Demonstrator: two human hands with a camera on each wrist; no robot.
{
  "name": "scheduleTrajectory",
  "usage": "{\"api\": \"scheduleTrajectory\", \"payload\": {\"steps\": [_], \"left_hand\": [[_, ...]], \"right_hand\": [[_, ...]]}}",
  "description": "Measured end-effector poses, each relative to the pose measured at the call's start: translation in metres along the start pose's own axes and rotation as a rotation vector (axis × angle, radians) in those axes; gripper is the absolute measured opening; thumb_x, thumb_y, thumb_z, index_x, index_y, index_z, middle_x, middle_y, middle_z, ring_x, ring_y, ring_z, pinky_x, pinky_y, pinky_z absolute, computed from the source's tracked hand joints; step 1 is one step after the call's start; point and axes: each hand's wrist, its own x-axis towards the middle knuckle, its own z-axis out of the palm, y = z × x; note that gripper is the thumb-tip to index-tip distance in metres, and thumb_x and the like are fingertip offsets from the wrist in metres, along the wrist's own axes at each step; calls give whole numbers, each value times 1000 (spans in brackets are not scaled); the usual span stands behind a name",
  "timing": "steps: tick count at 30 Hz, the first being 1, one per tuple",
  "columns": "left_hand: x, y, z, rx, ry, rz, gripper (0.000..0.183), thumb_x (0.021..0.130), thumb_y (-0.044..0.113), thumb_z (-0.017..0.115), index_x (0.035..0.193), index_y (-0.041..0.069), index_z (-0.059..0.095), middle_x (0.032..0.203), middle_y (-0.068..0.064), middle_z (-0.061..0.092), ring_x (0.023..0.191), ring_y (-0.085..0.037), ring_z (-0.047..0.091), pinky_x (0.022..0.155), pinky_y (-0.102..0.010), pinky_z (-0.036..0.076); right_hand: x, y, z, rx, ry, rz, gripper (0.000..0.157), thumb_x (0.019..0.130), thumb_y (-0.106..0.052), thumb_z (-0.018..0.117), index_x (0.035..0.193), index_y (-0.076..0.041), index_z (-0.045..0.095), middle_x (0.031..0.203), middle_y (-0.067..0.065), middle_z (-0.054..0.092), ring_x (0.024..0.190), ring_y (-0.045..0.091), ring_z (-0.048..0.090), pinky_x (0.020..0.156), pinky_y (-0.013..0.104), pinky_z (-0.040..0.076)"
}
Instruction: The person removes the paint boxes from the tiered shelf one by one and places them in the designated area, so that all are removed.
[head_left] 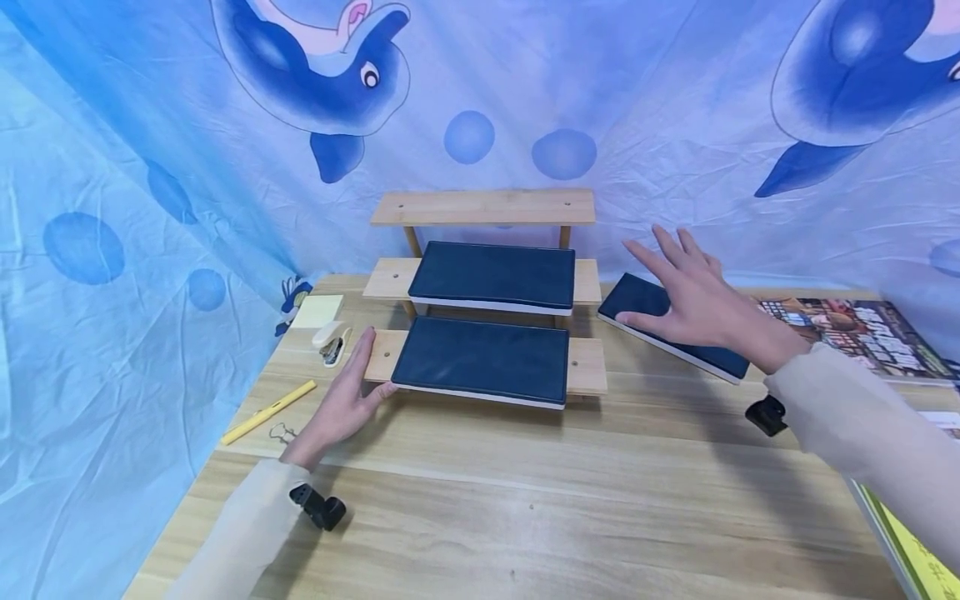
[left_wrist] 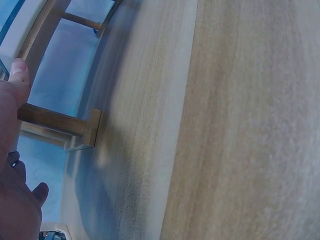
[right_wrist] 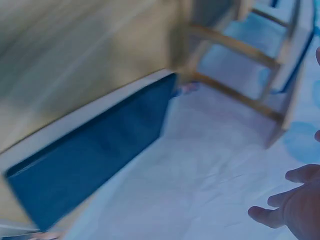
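A three-step wooden shelf [head_left: 480,207] stands at the back of the table. On its bottom step lies a flat dark blue box [head_left: 483,358] with white sides, and a similar box [head_left: 495,273] lies on the middle step. My left hand [head_left: 347,408] is at the left end of the bottom step, fingers straight, its thumb at the step's front edge by the box corner. To the right, my right hand [head_left: 693,304] is spread above a third dark blue box [head_left: 637,297], which lies slanted on the table. That box also shows in the right wrist view, apart from the fingers.
On the left are a stapler [head_left: 331,342], sticky notes [head_left: 317,311], a yellow pen-like stick [head_left: 268,412] and a binder clip [head_left: 282,432]. A printed picture sheet [head_left: 862,333] lies at the right, with a yellow-green book [head_left: 918,550] nearer. A blue dolphin curtain [head_left: 637,75] hangs behind.
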Motion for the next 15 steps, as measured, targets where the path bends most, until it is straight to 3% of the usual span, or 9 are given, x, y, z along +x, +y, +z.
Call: {"api": "scheduleTrajectory", "payload": {"steps": [6,15], "left_hand": [[0,0,1,-12,15,23,88,85,30,61,146,11,2,151,-8,2,137,-31,6,110,-47,10],[-1,-1,2,-5,13,20,88,85,29,61,146,11,1,151,-10,2,137,-31,6,110,-47,10]], "right_hand": [[21,-25,-7,16,6,-81,90,76,-59,60,146,-29,11,151,12,1,135,39,-6,90,75,13],[50,-59,2,72,-23,-155,91,74,-66,55,145,-33,9,151,9,-1,135,37,-7,95,72,11]]}}
